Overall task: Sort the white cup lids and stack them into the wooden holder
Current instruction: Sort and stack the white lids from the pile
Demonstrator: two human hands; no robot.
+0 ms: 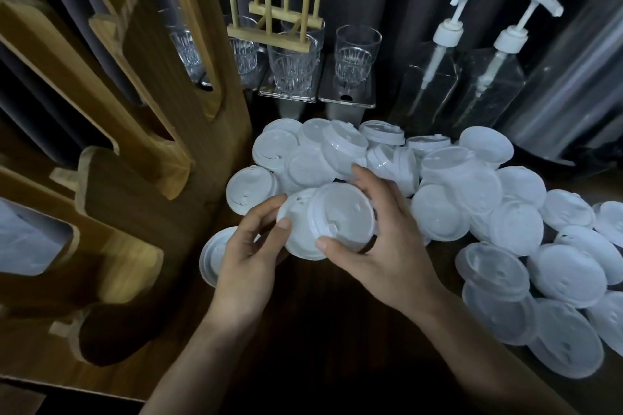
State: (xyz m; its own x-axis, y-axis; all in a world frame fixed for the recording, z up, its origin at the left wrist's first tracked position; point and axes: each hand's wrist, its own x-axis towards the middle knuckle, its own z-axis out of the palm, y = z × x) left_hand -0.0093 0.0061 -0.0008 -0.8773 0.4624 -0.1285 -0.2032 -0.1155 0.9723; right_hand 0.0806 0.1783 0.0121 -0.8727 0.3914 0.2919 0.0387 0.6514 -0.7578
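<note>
The left grip [249,256] and right grip [381,239] together grasp a few nested white cup lids [323,222] between them, above the table [320,330]. A loose lid pile [472,199] lies behind and right of the grips. The wooden holder [141,152] stands to their left.

Two bare forearms, short nails, dark band ring [367,244] on a finger of the right grip [384,239]

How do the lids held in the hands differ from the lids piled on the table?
The held lids are pressed together as a pair, tilted toward the camera; the piled lids lie loose, overlapping at mixed angles. The held lids are gripped by the left hand and right hand; the piled lids rest on the table. Both are round white plastic.
</note>
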